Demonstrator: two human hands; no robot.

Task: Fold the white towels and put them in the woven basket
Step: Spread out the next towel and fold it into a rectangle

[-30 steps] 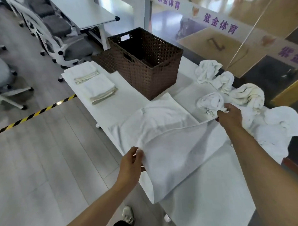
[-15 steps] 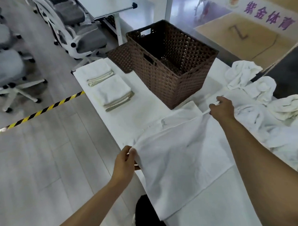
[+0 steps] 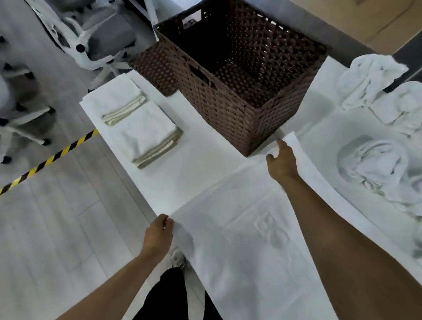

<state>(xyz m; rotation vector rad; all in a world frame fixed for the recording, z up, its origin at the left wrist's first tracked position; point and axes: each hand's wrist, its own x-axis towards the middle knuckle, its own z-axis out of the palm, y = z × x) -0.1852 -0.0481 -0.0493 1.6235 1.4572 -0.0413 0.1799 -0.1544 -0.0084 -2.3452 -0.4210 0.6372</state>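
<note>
One flat towel (image 3: 244, 242) pinched by left hand (image 3: 158, 234) and right hand (image 3: 282, 161), one woven basket (image 3: 237, 63), two folded towels (image 3: 137, 121) — crumpled pile (image 3: 384, 141).

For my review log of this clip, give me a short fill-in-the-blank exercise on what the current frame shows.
1. The large brown woven basket holds ____ towels.
2. Each hand, left hand and right hand, pinches a ____ of the flat white towel.
3. ____ folded white towels lie left of the basket.
4. The crumpled white towels lie on the basket's ____ side.

Missing words: no; corner; Two; right
</note>
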